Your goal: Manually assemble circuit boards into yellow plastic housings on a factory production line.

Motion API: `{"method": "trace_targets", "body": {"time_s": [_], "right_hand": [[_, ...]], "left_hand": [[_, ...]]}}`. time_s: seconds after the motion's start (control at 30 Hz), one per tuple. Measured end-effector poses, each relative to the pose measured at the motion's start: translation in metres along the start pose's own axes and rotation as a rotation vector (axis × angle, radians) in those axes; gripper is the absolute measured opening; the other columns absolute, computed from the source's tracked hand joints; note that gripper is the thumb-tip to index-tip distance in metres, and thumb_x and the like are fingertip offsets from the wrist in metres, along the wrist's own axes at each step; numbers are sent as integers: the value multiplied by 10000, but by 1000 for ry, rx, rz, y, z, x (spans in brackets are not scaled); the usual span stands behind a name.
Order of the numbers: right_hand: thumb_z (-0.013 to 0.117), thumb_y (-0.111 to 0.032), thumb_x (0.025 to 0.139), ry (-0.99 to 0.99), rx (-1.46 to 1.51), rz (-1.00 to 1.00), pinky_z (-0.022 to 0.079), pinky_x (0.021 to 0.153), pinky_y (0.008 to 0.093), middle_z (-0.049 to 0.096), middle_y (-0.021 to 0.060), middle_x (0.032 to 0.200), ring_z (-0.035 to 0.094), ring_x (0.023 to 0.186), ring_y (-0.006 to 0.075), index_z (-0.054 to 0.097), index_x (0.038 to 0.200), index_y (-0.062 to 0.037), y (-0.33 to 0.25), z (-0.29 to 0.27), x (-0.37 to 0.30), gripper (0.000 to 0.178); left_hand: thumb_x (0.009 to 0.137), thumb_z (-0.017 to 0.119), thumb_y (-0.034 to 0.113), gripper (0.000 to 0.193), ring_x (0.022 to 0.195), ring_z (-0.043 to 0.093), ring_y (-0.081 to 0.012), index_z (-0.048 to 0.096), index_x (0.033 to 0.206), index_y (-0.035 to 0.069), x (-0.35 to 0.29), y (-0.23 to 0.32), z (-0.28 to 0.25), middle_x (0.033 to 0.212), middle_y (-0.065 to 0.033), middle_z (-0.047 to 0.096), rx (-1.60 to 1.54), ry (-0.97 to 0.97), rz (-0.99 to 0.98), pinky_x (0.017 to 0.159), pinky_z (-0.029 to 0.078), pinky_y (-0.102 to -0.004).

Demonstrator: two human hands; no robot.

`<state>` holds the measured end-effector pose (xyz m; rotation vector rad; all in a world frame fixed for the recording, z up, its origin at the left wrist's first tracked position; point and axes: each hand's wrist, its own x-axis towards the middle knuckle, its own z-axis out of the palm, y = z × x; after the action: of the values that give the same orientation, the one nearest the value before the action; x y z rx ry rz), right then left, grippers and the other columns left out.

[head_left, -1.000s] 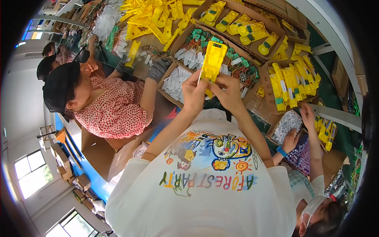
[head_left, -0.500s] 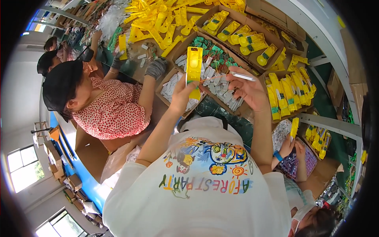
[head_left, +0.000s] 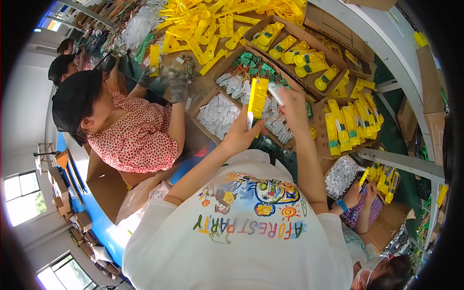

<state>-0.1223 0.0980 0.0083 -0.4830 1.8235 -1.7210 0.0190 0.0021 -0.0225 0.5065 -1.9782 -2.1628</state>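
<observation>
Yellow plastic is showing between our hands: we are holding a long casing in our left hand, fingers closing around its lower end, and a white strip is showing beside it there. Our right hand is pinching a white stick just beside the casing's upper part; its fingers are blurring, so we cannot tell how tightly they are curling. We are keeping everything above green boards and white parts, while a co-worker's gloved hand is hovering to our left.
</observation>
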Motion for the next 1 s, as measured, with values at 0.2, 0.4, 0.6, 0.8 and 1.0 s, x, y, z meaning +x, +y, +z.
{"method": "trace_targets", "body": {"time_s": [0.2,0.4,0.6,0.8,1.0], "right_hand": [[503,-246,893,123,-45,-56,337,489,322,461,19,548,462,521,194,533,696,-18,16,4,10,302],[440,-331,938,578,-626,-1058,438,662,334,538,84,578,535,577,266,582,656,30,6,2,39,480],[288,-523,962,-478,89,81,436,678,277,623,92,655,603,672,174,654,677,13,27,-12,41,709],[379,-482,966,106,85,59,417,795,293,576,102,1024,524,910,160,568,1097,0,44,17,67,534],[334,-566,934,606,-513,80,448,665,437,637,228,856,593,764,370,606,936,82,67,-88,267,703]], "left_hand": [[797,618,123,430,694,625,-353,444,1181,40,-8,0,7,756,-210,608,566,77,26,606,490,-405],[720,647,140,412,688,616,-381,543,1109,52,-4,-7,-3,736,-203,613,572,53,143,601,490,-428],[722,675,117,181,561,583,-151,614,859,16,16,2,-22,637,-102,592,464,-135,41,562,468,-295],[817,638,205,343,817,600,-134,563,1088,7,69,-35,-44,927,-82,625,98,-139,-52,742,484,-300],[843,610,221,350,915,588,-231,552,1126,23,161,-121,-194,1024,-98,616,250,759,107,830,455,-357]]}}
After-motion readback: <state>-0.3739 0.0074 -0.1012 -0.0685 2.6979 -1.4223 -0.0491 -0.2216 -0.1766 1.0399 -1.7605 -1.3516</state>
